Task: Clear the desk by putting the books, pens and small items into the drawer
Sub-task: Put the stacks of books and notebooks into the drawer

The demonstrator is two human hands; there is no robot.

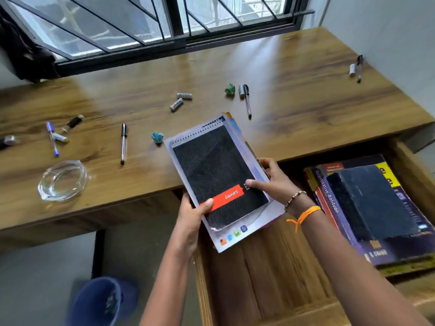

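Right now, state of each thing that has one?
drawer: open, books already in its right side
stack of notebooks: off the desk, above the drawer's edge
left hand: grips the stack's near corner
right hand: grips the stack's right edge
glass ashtray: upright, looks empty
window: cannot tell

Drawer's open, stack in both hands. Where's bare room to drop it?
Bare wooden drawer floor left of the books already inside, under the held notebook stack. The wooden desk is also bare between the black-capped pen and the far-right pen. Its left half is crowded: batteries, pens, glass ashtray.
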